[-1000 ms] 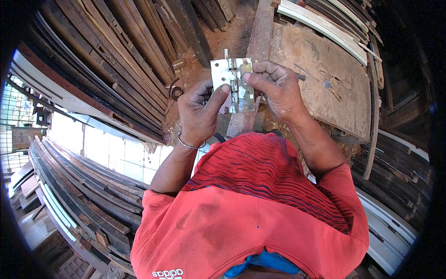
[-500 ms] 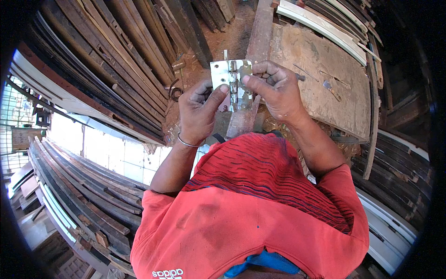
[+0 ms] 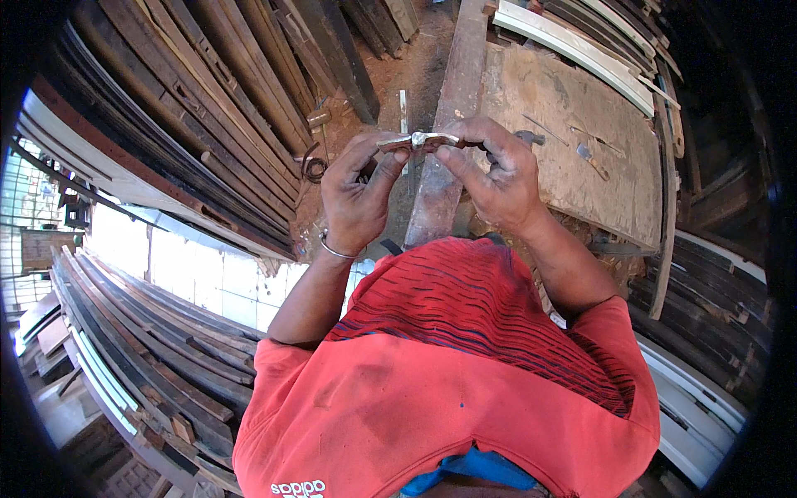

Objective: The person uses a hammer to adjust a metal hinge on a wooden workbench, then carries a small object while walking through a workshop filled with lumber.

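Observation:
Between my two hands is a metal hinge (image 3: 418,139), seen nearly edge-on, its whitish knuckle in the middle and a leaf out to each side. My left hand (image 3: 359,192) pinches the left leaf between thumb and fingers. On the other leaf, my right hand (image 3: 500,176) has a like pinch, with the thumb on the near side. Both hands hold the hinge up in front of my chest, above a worn wooden beam (image 3: 433,207). The hinge's broad faces are mostly turned out of sight.
A hammer (image 3: 531,137) and a wooden-handled scraper-like tool (image 3: 593,163) lie on a worn wooden board (image 3: 573,108) at right. Long planks (image 3: 191,100) are stacked at far left, more timber (image 3: 166,324) at near left. A mallet (image 3: 318,119) rests on the ground.
The hinge has tilted from showing its broad, paint-marked faces to lying nearly edge-on. Both hands have turned with it and keep their hold.

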The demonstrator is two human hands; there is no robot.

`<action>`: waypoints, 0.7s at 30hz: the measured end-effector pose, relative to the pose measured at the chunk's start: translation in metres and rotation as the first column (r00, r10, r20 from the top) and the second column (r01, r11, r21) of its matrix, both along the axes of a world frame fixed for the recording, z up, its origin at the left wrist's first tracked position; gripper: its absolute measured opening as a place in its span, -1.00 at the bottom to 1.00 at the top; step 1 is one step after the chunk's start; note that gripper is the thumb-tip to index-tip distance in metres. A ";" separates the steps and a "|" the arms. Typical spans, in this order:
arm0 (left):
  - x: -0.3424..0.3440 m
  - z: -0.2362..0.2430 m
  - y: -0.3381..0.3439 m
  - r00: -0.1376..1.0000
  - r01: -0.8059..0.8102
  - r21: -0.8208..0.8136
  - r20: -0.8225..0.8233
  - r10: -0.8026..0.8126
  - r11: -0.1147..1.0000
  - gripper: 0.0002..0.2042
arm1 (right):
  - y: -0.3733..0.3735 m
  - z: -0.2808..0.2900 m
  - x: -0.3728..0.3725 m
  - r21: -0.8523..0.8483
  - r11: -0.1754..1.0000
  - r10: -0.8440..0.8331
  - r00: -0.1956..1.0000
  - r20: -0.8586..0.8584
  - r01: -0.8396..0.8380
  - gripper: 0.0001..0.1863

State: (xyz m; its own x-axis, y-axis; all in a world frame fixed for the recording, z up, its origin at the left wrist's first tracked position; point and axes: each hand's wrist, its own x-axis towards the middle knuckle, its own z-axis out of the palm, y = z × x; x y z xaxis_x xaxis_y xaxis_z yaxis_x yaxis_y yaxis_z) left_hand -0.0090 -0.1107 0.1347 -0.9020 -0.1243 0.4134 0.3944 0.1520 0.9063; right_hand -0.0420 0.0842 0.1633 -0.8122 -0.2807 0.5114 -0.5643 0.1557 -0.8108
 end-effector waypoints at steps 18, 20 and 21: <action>-0.001 0.002 0.006 1.000 0.010 -0.086 0.021 -0.009 0.996 -0.83 | 0.010 -0.005 -0.001 0.035 0.998 -0.035 0.973 -0.228 0.044 -0.79; -0.003 0.003 0.010 0.999 0.011 -0.126 -0.036 -0.016 0.992 -0.86 | 0.013 -0.006 0.001 0.035 0.997 -0.054 0.973 -0.224 0.064 -0.79; -0.004 0.000 0.011 0.999 0.026 -0.126 -0.037 -0.031 0.992 -0.86 | 0.015 -0.007 0.002 0.032 0.999 -0.032 0.990 -0.136 0.037 -0.78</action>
State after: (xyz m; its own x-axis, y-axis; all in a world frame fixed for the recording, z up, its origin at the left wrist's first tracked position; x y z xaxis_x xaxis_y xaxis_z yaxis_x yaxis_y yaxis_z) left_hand -0.0132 -0.1000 0.1348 -0.8875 -0.0440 0.4587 0.4345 0.2516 0.8648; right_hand -0.0402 0.0988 0.1562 -0.7455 -0.2726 0.6082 -0.6625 0.2033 -0.7210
